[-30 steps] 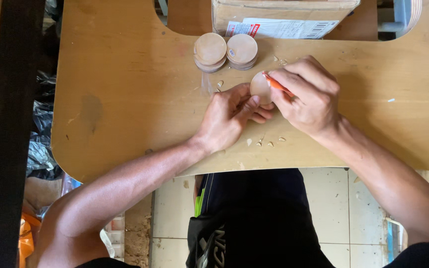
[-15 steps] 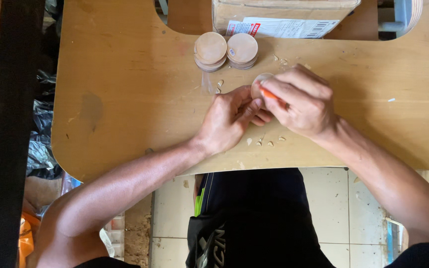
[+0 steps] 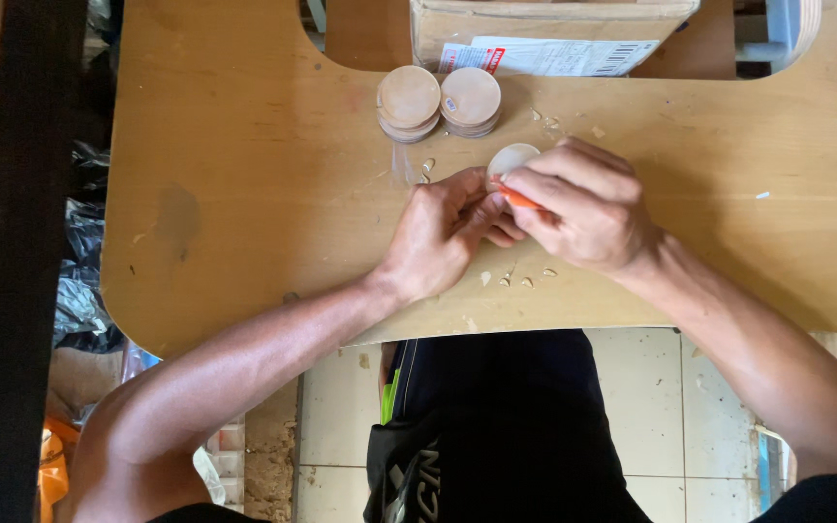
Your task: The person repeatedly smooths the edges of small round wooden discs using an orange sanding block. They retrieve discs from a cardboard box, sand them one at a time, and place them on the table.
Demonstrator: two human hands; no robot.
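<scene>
A light brown wooden board (image 3: pixel 244 194) with rounded corners serves as the work surface, scattered with small pale wood chips (image 3: pixel 520 281) near its front edge and a few more beside the stacks at the back. Its far edge has a wide cutout, and behind that sits a cardboard box (image 3: pixel 544 19) with a white label on its side. Two short stacks of round wooden discs (image 3: pixel 438 100) stand side by side near the cutout, touching each other. Below the board a pale tiled floor (image 3: pixel 331 426) shows, and to the left there is a dark beam with crumpled black plastic (image 3: pixel 79 291) beside it. The person sits at the board in dark clothing. Both hands meet just in front of the stacks: the left hand (image 3: pixel 438 232) pinches a single wooden disc (image 3: pixel 512 158) from its near side, holding it on edge or tilted, with its upper rim showing above the fingers. The right hand (image 3: pixel 583 208) is closed around an orange-handled tool (image 3: pixel 520 199), pressed against the disc right where the two hands touch.
</scene>
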